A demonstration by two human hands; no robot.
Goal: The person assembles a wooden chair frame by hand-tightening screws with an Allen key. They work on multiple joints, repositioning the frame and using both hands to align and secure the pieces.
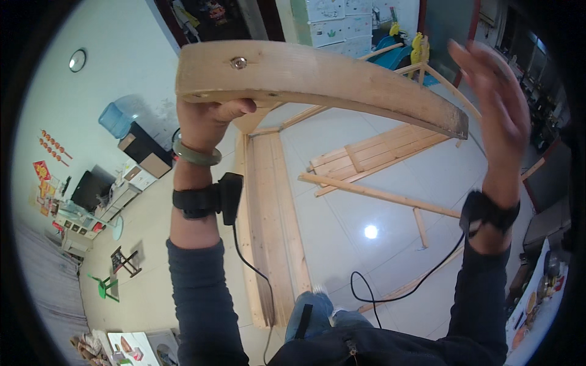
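Observation:
A thick curved wooden piece [323, 76] is held up before me, with a round metal fitting set in its face near the left end. My left hand [204, 125] grips that end from below, its thumb lying along the lower edge. The piece tapers down to a narrow end at the right. Beyond that tip my right hand [503, 110] is raised with its fingers stretched out, slightly blurred and seemingly apart from the wood. Nothing shows in its palm.
A long wooden plank panel [271, 226] lies on the tiled floor below, left of my feet. Right of it are a slatted panel [378, 155] and a loose wooden bar [378, 194]. A black cable [400, 300] loops near my legs. Far left stands a small green stool [104, 287].

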